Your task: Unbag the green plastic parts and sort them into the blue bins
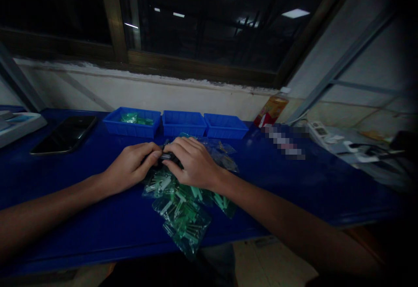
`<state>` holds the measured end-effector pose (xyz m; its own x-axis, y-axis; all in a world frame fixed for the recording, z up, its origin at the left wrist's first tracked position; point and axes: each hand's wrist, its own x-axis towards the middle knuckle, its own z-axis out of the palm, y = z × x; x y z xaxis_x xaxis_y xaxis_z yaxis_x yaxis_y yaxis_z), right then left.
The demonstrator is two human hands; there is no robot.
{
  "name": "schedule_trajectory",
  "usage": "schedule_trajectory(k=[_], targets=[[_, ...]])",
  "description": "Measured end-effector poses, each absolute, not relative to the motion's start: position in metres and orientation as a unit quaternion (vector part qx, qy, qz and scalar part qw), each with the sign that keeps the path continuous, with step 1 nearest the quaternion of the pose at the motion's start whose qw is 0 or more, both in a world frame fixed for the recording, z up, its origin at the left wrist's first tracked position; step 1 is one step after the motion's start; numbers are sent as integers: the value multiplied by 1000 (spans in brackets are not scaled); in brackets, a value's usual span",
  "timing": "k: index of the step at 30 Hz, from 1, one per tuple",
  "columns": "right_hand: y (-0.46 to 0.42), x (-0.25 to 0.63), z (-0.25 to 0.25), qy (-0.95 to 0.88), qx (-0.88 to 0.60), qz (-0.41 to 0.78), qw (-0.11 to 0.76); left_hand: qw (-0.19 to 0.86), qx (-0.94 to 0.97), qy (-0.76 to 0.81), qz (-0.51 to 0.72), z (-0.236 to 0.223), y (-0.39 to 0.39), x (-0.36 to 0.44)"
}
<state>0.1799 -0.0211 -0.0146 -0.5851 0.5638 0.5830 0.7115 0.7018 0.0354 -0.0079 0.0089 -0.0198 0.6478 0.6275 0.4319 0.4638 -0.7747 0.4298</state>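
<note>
Over the middle of the blue table, my left hand (pixel 130 167) pinches the near side of a small dark object (pixel 168 155) between thumb and fingers. My right hand (pixel 194 158) curls over the same object from the other side, covering much of it, so its kind cannot be made out. Directly below and in front lie several clear, green-tinted plastic bags (pixel 183 211) that hold screws and pale plugs. The lowest bag reaches past the table's front edge. More clear bags (pixel 225 150) with small metal parts lie just behind my right hand.
Three blue bins stand along the wall: the left bin (pixel 130 129) with green bags inside, a middle bin (pixel 184 129) and a right bin (pixel 226 132). A black phone (pixel 65 134) lies left on the blue table (pixel 98 217). At back right stands an orange-labelled bottle (pixel 276 107).
</note>
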Motion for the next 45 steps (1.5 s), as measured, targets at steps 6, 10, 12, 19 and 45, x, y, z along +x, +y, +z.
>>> schedule_trajectory(k=[6,10,12,19,45], targets=[[-19,179,-17,-868,-382,-159,275,166,892,316,278,-22,11,-8],[-16,181,-18,-858,-405,-130,289,163,886,305,309,-26,11,-8],[-15,181,-18,-858,-408,-112,292,156,889,299,310,-26,11,-8],[-18,180,-15,-861,-396,-88,308,153,888,304,310,-26,12,-8],[-18,180,-16,-873,-370,-96,302,152,895,297,294,-21,9,-9]])
